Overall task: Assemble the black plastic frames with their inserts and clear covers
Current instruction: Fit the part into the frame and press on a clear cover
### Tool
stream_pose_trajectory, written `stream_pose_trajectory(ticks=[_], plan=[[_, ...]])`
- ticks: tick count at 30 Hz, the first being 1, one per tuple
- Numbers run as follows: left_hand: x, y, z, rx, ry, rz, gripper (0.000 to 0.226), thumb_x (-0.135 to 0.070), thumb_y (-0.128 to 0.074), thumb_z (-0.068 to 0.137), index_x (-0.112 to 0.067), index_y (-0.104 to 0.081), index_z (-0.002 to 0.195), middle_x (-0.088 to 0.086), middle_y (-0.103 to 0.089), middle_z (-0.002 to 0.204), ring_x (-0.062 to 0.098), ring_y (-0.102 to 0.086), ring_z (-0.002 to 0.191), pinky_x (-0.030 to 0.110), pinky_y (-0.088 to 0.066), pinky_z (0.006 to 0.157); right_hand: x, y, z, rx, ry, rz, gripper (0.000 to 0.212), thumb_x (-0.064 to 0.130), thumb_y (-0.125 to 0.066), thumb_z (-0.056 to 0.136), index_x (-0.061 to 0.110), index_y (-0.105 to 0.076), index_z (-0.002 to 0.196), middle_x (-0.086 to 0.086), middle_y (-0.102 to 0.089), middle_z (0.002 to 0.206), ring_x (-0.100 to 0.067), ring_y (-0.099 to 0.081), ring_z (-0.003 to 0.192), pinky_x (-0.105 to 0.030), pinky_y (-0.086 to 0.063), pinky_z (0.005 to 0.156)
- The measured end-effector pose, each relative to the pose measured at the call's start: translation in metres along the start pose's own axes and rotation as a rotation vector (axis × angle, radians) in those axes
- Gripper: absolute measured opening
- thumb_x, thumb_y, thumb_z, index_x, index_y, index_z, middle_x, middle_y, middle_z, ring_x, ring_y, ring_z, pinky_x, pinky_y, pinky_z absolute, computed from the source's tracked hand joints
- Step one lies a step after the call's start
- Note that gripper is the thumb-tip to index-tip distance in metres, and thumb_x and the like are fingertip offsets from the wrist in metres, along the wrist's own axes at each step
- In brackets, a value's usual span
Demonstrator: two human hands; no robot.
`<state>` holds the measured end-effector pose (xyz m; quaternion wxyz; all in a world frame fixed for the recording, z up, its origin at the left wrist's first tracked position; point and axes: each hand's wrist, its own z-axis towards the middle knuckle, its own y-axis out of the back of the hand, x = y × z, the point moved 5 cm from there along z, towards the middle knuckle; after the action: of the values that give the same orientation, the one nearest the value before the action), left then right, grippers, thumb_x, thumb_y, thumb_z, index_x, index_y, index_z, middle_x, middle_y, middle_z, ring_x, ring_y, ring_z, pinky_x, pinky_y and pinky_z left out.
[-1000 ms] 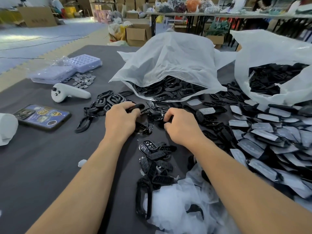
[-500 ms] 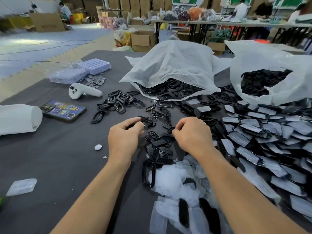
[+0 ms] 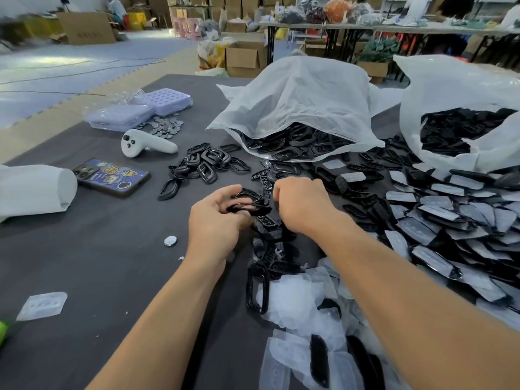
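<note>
A glossy black oval frame (image 3: pixel 247 204) sat above the middle of the dark table (image 3: pixel 84 263), gripped at its left end by the curled fingers of the left hand (image 3: pixel 216 220). The right hand (image 3: pixel 301 206) was fisted just beside the frame's right end; whether it gripped anything could not be told. Toward the near edge lay slotted black inserts (image 3: pixel 270 237) and filmy clear covers (image 3: pixel 295 305). Toward the far edge, loose frames (image 3: pixel 208 161) were heaped before a crinkled white bag (image 3: pixel 304 102). Along the left edge lay a phone (image 3: pixel 112 175), a smooth white controller (image 3: pixel 146 143) and round metal discs (image 3: pixel 166 126).
</note>
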<state>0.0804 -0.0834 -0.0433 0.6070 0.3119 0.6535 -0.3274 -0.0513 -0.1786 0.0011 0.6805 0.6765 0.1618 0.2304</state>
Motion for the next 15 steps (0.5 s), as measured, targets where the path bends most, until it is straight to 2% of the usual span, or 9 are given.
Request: stream_pose_trajectory(ticks=[3,6,9,11,12,14,15], plan=[[-0.001,-0.002,0.0,0.015,0.032,-0.019,0.039,0.017,-0.064,0.086,-0.016,-0.08,0.097,0.004,-0.081,0.086,0.022,-0.078,0.081,0.028,-0.062,0.072,-0.005,0.001,-0.005,0.019,0.005,-0.014,0.026,0.007,-0.061,0.089,0.023,-0.064,0.109,0.001,-0.066,0.113,-0.026,-0.061,0.111,-0.041,-0.036,0.099],[0.0,-0.008,-0.002,0.034,0.058,-0.069,0.029,0.013,-0.063,0.089,-0.009,-0.078,0.1,0.006,-0.079,0.083,0.02,-0.076,0.072,0.026,-0.06,0.067,-0.011,0.006,-0.022,0.005,0.016,0.007,0.025,0.003,-0.061,0.087,0.023,-0.069,0.098,0.002,-0.065,0.104,-0.024,-0.064,0.102,-0.038,-0.04,0.094],[0.001,-0.011,-0.008,0.037,0.07,-0.099,0.025,0.009,-0.063,0.092,-0.011,-0.075,0.102,0.008,-0.08,0.083,0.019,-0.075,0.067,0.026,-0.061,0.064,-0.02,0.022,-0.041,-0.176,-0.003,0.236,0.025,0.003,-0.069,0.086,0.028,-0.075,0.085,0.011,-0.064,0.089,-0.016,-0.066,0.088,-0.033,-0.049,0.091],[-0.002,-0.013,-0.012,0.055,0.062,-0.114,0.026,0.008,-0.064,0.093,-0.014,-0.073,0.104,0.008,-0.08,0.083,0.019,-0.075,0.065,0.026,-0.061,0.063,-0.039,0.032,-0.059,-0.347,-0.17,0.68,0.021,0.006,-0.078,0.083,0.027,-0.077,0.078,0.015,-0.066,0.072,-0.007,-0.062,0.068,-0.026,-0.052,0.074],[-0.003,-0.014,-0.013,0.065,0.055,-0.11,0.027,0.007,-0.064,0.093,-0.015,-0.072,0.104,0.007,-0.08,0.082,0.019,-0.075,0.065,0.026,-0.061,0.062,-0.047,0.03,-0.071,-0.386,-0.275,1.044,0.02,0.006,-0.081,0.081,0.025,-0.077,0.076,0.014,-0.066,0.066,-0.005,-0.058,0.059,-0.022,-0.05,0.063],[-0.005,-0.016,-0.015,0.074,0.034,-0.102,0.028,0.008,-0.064,0.091,-0.016,-0.072,0.104,0.006,-0.08,0.08,0.02,-0.075,0.064,0.027,-0.061,0.061,-0.038,0.011,-0.092,-0.237,-0.392,1.858,0.018,0.005,-0.08,0.079,0.023,-0.077,0.075,0.005,-0.064,0.063,-0.008,-0.053,0.053,-0.022,-0.044,0.055],[-0.006,-0.017,-0.017,0.078,0.023,-0.096,0.029,0.007,-0.064,0.091,-0.016,-0.072,0.106,0.006,-0.08,0.08,0.021,-0.075,0.063,0.028,-0.062,0.061,-0.028,0.002,-0.1,-0.153,-0.402,2.114,0.014,0.007,-0.078,0.075,0.021,-0.077,0.076,0.001,-0.062,0.064,-0.01,-0.052,0.053,-0.022,-0.043,0.055]])
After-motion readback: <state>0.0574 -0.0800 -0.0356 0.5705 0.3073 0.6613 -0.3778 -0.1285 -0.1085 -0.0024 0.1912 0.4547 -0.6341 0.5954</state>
